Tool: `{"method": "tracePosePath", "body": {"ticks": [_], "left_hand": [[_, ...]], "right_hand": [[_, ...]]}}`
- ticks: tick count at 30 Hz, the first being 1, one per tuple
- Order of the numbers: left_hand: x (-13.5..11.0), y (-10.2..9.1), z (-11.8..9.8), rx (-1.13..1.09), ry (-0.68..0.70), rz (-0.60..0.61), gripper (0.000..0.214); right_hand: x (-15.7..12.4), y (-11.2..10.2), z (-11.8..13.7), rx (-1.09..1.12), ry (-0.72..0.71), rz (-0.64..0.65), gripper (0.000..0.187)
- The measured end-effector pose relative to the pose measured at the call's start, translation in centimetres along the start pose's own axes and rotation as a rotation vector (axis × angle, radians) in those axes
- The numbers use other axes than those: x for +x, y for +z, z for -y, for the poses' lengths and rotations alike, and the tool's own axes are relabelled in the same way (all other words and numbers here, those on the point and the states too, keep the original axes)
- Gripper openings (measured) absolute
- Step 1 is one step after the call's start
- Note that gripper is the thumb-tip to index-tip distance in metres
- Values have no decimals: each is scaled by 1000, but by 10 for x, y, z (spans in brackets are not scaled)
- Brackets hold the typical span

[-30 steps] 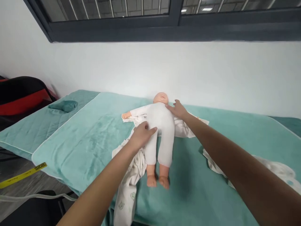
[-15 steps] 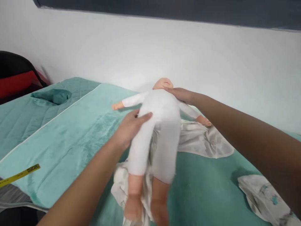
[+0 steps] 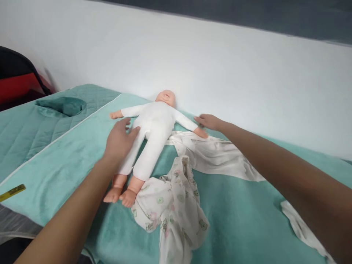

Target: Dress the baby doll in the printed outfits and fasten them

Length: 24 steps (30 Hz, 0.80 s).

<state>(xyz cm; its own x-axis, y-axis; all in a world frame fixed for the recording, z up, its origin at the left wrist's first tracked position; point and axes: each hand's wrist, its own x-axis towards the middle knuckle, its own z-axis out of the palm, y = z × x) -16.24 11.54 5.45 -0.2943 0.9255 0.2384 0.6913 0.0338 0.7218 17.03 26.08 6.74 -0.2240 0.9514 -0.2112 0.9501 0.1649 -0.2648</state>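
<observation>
A baby doll [image 3: 153, 128] in a white bodysuit lies on its back on the teal blanket [image 3: 82, 161], head toward the wall. My left hand [image 3: 118, 140] rests against the doll's hip and thigh, fingers spread. My right hand [image 3: 209, 121] lies flat and open by the doll's outstretched hand, at the far edge of a white printed cloth [image 3: 181, 190]. That cloth lies crumpled to the right of the doll's legs and spreads toward the wall.
A white wall runs close behind the bed. A teal pillow [image 3: 62, 106] sits on the quilted cover at the left. A black and red object [image 3: 16, 84] stands at the far left. Another white cloth [image 3: 305, 227] lies at the right edge. A yellow tape measure [image 3: 11, 191] is at the left.
The doll was lifted off the printed cloth and set down to the left on the bare blanket. My right hand left the doll's neck and now lies by its hand.
</observation>
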Motion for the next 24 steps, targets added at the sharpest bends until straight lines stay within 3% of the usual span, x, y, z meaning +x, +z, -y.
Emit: {"method": "tracePosePath", "body": {"ticks": [2,5,8,13,16,18,20,22,24], "left_hand": [[-28,-5,-11,167,312,-8,52],[-80,-4,-27,209,783,318,62],[-120,8,-40,148,929,454,56],[-151,24,-81,134,980,442,36],[-165,21,-117,124,1010,336,22],[-173,18,-139,72,1005,313,15],[-181,15,-159,23,908,372,12],[-192,15,-176,-75,687,387,10],[-209,15,-191,-261,442,293,14]], "right_hand": [[-43,0,-38,-95,77,16,56],[-117,6,-73,-172,125,20,46],[-186,23,-71,-229,85,-2,36],[-273,46,-4,-192,-227,-241,31],[-321,37,34,84,-372,-396,30],[-353,25,46,311,-503,-413,28],[-384,15,50,479,-590,-375,24],[-404,13,47,595,-526,-344,23],[-412,22,44,686,-358,-334,59]]}}
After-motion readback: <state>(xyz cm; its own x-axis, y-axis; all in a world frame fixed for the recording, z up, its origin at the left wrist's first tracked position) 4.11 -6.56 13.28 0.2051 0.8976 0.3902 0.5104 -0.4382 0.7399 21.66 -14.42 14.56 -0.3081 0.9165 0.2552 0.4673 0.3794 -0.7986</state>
